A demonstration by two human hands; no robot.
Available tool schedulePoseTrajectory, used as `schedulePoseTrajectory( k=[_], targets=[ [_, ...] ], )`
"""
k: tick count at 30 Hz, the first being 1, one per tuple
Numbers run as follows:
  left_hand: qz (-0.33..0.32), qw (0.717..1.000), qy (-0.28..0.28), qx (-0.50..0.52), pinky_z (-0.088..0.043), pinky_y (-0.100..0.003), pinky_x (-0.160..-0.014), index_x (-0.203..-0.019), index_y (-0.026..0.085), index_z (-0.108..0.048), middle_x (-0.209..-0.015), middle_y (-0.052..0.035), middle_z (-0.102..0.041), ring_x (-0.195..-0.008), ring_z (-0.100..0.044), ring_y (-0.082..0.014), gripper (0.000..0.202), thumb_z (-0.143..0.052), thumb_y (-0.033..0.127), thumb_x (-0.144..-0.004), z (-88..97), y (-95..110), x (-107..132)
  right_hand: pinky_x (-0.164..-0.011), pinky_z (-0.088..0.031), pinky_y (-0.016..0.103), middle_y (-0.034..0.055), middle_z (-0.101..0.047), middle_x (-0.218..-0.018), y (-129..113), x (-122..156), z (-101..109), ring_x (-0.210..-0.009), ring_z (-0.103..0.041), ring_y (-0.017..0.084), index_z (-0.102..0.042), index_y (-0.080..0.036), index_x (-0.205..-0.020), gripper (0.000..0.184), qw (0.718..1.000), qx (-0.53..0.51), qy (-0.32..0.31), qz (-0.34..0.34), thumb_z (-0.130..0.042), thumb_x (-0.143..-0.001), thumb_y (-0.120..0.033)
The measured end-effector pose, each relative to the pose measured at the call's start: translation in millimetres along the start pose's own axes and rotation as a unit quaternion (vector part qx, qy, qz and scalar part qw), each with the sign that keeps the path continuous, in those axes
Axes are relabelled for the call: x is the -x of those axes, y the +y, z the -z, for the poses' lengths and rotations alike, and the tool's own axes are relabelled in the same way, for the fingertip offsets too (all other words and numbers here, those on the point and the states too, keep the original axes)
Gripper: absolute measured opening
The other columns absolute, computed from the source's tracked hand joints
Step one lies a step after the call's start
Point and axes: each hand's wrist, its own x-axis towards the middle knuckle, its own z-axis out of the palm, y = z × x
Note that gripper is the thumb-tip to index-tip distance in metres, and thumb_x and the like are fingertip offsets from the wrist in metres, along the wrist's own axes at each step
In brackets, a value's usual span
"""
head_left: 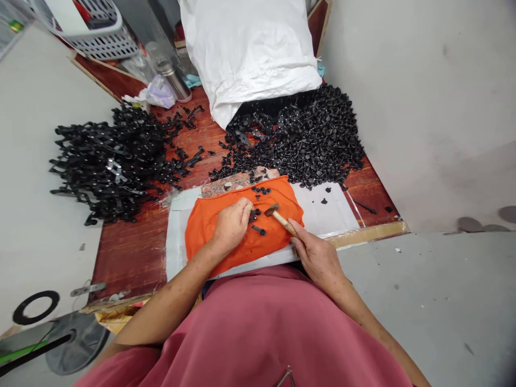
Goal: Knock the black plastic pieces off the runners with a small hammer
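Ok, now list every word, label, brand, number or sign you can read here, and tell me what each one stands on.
None: no word, label, brand, number or sign can be read in the picture.
White sack: no lettering shows on the side in view.
Metal flask: too small to tell whether it is marked.
Hammer in the right hand: no readable marking.

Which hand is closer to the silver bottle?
Left. The left hand is over the orange cloth, in front and right of the bottle; the right hand, holding the hammer, is farther right.
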Motion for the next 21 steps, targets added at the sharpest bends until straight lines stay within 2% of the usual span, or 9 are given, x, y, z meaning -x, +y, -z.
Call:
schedulePoseTrajectory(
  k=[10,14,19,21],
  targets=[
    [0.036,0.992,-0.031,-0.115,-0.040,-0.031,-0.072,-0.102,0.022,-0.060,-0.090,-0.0061,-0.072,-0.086,-0.068,-0.0231,0.028,-0.033,0.030,-0.106,-0.5,7,1,-0.086,-0.060,0.033,0.0054,-0.077,-0.124,1,0,-1,-0.103,-0.077,0.024,-0.049,-0.030,-0.155,0.051,1.000,0.015,-0.001,-0.007,-0.049,-0.104,-0.025],
    [0.046,0.988,-0.042,-0.140,-0.041,-0.031,-0.072,-0.106,0.022,-0.060,-0.095,-0.0069,-0.074,-0.090,-0.070,-0.0236,0.029,-0.033,0.031,-0.107,-4.0,10,1,-0.085,-0.060,0.034,0.0050,-0.079,-0.119,-1,0,7,-0.097,-0.077,0.023,-0.050,-0.029,-0.154,0.050,1.000,0.002,-0.003,0.007,-0.048,-0.104,-0.024],
    [0.071,0.992,-0.021,-0.106,-0.041,-0.031,-0.070,-0.115,0.022,-0.056,-0.096,-0.0049,-0.075,-0.086,-0.072,-0.0230,0.024,-0.035,0.030,-0.107,-6.0,10,1,-0.083,-0.059,0.030,0.0048,-0.079,-0.111,-13,0,22,-0.090,-0.076,0.020,-0.042,-0.031,-0.160,0.053,0.994,-0.003,0.073,0.079,-0.044,-0.107,-0.027],
    [0.077,0.991,-0.024,-0.106,-0.041,-0.031,-0.069,-0.114,0.022,-0.055,-0.094,-0.0048,-0.075,-0.085,-0.072,-0.0233,0.024,-0.033,0.030,-0.107,-6.2,10,1,-0.080,-0.058,0.029,0.0061,-0.078,-0.107,-17,-3,23,-0.087,-0.075,0.020,-0.042,-0.030,-0.160,0.052,0.991,0.023,0.084,0.100,-0.042,-0.108,-0.027]
  ],
)
